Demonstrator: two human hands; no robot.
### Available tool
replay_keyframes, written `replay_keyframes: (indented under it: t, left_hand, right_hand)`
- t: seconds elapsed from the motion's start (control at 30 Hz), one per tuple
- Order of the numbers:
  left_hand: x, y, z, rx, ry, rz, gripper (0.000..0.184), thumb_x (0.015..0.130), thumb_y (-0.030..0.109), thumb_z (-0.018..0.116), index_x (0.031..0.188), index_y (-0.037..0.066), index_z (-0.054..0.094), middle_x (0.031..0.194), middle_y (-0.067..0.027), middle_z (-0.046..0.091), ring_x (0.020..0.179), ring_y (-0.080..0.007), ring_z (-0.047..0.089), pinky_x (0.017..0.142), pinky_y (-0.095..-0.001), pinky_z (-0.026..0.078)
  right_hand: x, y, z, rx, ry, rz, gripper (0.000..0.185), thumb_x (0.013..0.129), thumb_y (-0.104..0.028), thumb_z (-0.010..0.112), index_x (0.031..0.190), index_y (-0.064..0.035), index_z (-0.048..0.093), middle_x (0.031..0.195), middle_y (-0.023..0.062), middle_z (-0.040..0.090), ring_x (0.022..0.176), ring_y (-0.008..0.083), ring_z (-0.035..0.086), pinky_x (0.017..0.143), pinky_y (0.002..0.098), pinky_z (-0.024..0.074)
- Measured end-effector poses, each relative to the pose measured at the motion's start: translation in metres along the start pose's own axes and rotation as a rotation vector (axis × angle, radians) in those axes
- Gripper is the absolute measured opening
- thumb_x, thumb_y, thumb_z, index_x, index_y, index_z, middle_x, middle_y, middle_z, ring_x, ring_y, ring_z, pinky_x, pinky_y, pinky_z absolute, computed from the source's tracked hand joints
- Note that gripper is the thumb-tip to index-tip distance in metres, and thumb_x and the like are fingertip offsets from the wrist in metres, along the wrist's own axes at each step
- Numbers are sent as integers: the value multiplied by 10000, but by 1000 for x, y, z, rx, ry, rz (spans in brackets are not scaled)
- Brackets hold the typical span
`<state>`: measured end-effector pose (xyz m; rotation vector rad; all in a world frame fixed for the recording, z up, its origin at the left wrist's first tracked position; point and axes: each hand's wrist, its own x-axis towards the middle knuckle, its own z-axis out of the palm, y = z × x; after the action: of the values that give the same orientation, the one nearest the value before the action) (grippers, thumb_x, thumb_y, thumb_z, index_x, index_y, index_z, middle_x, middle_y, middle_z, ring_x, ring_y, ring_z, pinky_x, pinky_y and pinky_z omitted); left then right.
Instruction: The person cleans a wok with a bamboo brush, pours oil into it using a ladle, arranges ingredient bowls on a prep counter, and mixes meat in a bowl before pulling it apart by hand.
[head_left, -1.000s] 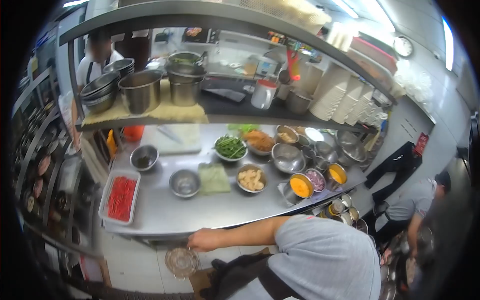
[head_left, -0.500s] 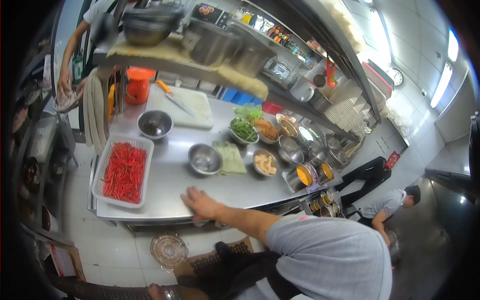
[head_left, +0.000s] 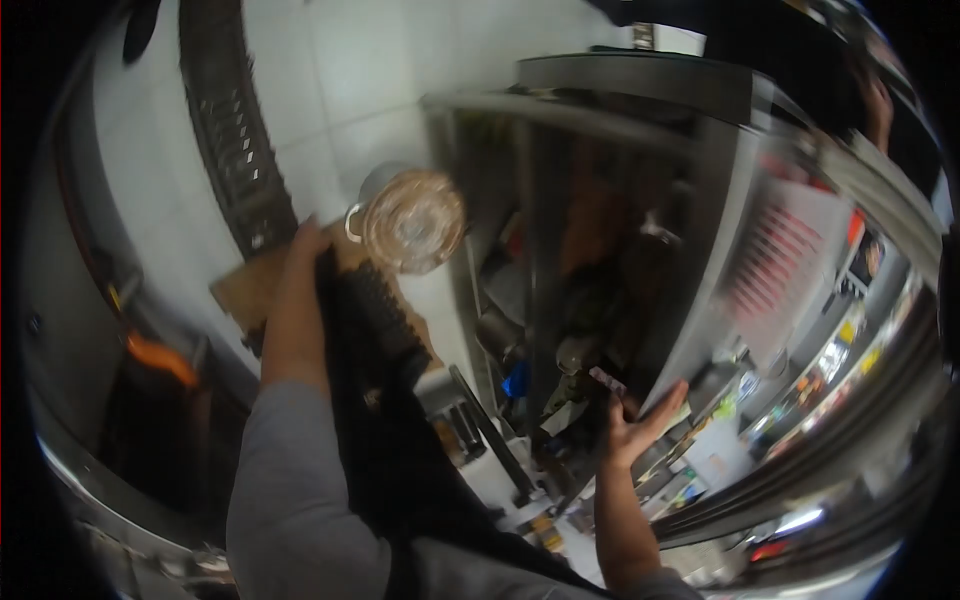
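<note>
My left hand reaches out over a piece of cardboard and a dark floor mat; its fingers are blurred, and I cannot make out a hold. Beside it, to the right, a round brownish container with a pale handle stands near the floor. My right hand is spread at the metal table's edge, with fingers apart and nothing visible in it. Farther up on the table, a white basket of red chillies shows smeared by motion.
A dark mat strip lies on the white tiles. Under the table are dark shelves with mixed items, including a blue object. An orange object is at the far left. Another person's hand shows at top right.
The view has swung down and turned toward the floor and under-table space. My left hand now reaches forward. My right hand has gone from lying on the tabletop to its edge.
</note>
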<state>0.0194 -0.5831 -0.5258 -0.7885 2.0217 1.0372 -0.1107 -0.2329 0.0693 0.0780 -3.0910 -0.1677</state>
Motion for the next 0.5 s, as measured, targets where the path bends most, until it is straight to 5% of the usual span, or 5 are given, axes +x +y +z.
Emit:
replay_keyframes:
  t: [0.13,0.2,0.27,0.33,0.5]
  left_hand:
    - [-22,69,6,-84,-251,143,794,689,259,674,1350,-15,330,1322,-237,435,1219,-337,440,1010,-365,373]
    - [-5,68,39,-383,-134,-220,705,696,246,670,1316,38,408,1296,-217,470,1184,-341,471,986,-379,387]
    - [-8,65,42,-444,-136,-197,639,691,260,686,1264,71,476,1257,-209,502,1156,-340,493,962,-378,402]
    - [8,53,55,-1020,74,-18,573,699,258,682,1214,73,512,1214,-205,532,1123,-328,519,917,-372,428]
    - [28,74,44,-311,-62,-55,410,655,226,713,983,22,575,834,-150,639,804,-275,618,719,-361,476]
  right_hand:
    - [-3,2,4,-11,-13,-15,870,687,-148,731,1399,-2,253,1391,194,320,1258,311,341,1065,380,227]
    - [-10,12,5,-37,-37,60,866,725,-178,723,1400,24,220,1334,200,350,1179,275,386,996,362,309]
    - [-18,26,8,-8,-4,64,881,715,-207,727,1390,45,221,1298,207,376,1148,273,403,970,365,331]
    - [-20,27,7,27,-7,127,915,673,-198,745,1397,18,230,1352,220,333,1216,319,360,1019,405,273]
    - [-15,13,7,-61,-18,103,946,667,-256,766,1407,-8,231,1410,236,294,1279,373,320,1068,460,205]
